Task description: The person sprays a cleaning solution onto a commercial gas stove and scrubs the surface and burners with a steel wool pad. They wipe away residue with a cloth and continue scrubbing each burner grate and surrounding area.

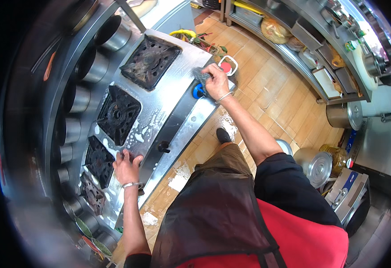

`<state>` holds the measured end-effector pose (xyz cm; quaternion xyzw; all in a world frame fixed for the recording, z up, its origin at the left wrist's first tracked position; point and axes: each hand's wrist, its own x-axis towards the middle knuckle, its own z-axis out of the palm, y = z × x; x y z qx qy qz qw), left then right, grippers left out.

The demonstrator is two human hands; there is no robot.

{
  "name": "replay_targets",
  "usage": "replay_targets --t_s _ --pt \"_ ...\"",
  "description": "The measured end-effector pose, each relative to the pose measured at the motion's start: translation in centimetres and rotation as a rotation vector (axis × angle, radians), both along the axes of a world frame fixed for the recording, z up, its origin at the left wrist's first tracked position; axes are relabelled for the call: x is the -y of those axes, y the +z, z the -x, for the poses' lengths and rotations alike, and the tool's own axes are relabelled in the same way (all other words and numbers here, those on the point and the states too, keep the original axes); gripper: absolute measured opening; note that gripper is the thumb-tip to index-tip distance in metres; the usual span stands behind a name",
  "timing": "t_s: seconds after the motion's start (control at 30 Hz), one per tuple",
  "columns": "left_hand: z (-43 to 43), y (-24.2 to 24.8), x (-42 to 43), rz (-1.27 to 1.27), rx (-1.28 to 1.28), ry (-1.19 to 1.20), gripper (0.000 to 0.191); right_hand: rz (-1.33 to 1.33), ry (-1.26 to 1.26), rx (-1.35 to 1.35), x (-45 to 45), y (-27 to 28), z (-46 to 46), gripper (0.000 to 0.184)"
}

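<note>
My right hand (pixel 217 82) grips a grey steel-wool scourer (pixel 200 76) at the front corner of a stainless-steel gas range (pixel 163 110). Just below the scourer is a blue control knob (pixel 198 91), partly covered by the hand. My left hand (pixel 127 167) rests on the wet steel top with its fingers spread, beside a black cast-iron burner grate (pixel 99 161). White suds lie on the steel around the grates. Another burner grate (pixel 118 115) sits in the middle, and a square browned one (pixel 151 62) at the far end. A black knob (pixel 164 146) projects from the front panel.
Steel pots (pixel 114 33) line a shelf behind the range. A white-handled container with a red cap (pixel 226 67) stands past the corner. Puddles wet the tiled floor (pixel 262 87). To the right are steel shelving (pixel 316 77), a lidded pot (pixel 319 169) and an oil bottle (pixel 336 155).
</note>
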<state>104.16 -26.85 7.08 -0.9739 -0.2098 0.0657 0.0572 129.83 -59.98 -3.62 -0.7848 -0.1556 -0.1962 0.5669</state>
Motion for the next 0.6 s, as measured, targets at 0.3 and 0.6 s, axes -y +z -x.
replay_targets --t_s 0.3,0.6 --pt "0.0 0.6 0.3 -0.026 -0.027 -0.037 0.069 0.416 -0.155 -0.262 3.1 -1.9 2.3 0.020" --pt "0.0 0.2 0.3 -0.040 -0.023 -0.012 0.068 0.234 -0.149 -0.093 0.5 -2.4 2.0 0.025"
